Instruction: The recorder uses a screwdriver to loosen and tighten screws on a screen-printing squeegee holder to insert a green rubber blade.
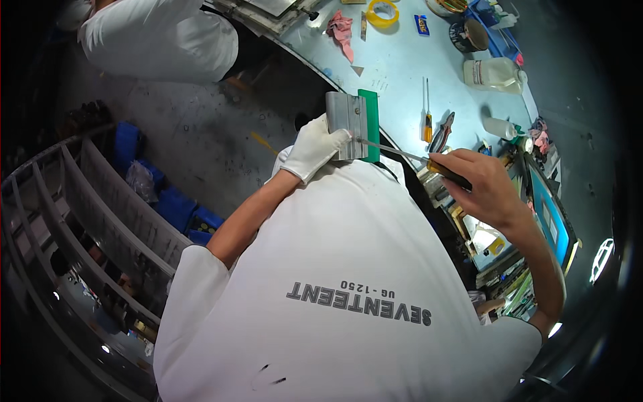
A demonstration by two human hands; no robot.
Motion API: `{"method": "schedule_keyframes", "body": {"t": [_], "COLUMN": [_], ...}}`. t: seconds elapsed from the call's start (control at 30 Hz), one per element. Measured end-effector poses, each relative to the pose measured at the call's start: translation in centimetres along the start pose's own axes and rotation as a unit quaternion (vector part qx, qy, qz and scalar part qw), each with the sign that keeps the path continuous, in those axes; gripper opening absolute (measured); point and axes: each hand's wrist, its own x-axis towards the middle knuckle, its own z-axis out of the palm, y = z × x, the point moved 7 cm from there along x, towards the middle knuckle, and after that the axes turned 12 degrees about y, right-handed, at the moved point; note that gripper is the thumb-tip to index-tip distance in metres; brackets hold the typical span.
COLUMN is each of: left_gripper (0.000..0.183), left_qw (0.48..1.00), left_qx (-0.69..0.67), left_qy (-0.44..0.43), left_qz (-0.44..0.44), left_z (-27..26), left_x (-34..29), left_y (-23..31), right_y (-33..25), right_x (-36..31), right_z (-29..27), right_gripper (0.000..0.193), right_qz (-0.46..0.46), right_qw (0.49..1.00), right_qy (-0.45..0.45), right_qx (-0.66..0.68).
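Observation:
In my white-gloved left hand is a squeegee, gripped by its grey metal holder in front of my chest. Its green blade faces right, toward the table. My bare right hand is closed around the dark and yellow handle of a screwdriver. The screwdriver's shaft points left across the green blade, and its tip meets the metal holder at a screw near my left thumb. On the table, beyond my right hand, lie a second screwdriver with an orange handle and a pair of pliers.
On the pale table are a pink cloth, a yellow tape roll, a tin, a translucent jug and a small bottle. Another person's white sleeve shows upper left. A metal rack stands at left.

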Motion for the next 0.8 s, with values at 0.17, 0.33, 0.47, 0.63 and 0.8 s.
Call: {"method": "schedule_keyframes", "body": {"t": [0.17,0.33,0.47,0.63,0.8], "left_gripper": [0.035,0.037,0.039,0.039,0.038], "left_qw": [0.997,0.999,0.998,0.997,0.995], "left_qx": [0.051,0.019,0.011,0.009,0.076], "left_qy": [0.023,0.014,0.017,0.019,0.019], "left_qz": [0.055,0.04,0.058,0.071,0.064], "left_z": [-0.5,-0.5,-0.2,0.0,-0.2], "left_x": [-0.1,-0.1,-0.1,-0.5,-0.6], "left_y": [0.9,0.1,0.2,0.5,1.4], "right_y": [-0.7,-0.6,-1.2,-0.9,-1.1], "right_x": [0.7,1.6,1.9,1.9,1.8], "right_z": [0.2,-0.6,-0.9,-1.0,-0.9], "right_gripper": [0.032,0.035,0.037,0.036,0.036], "right_qz": [-0.039,-0.011,-0.065,-0.043,-0.04], "right_qw": [0.998,0.999,0.995,0.998,0.998], "right_qy": [-0.014,-0.04,-0.042,-0.044,-0.037], "right_qx": [-0.046,-0.021,-0.06,-0.03,-0.025]}}
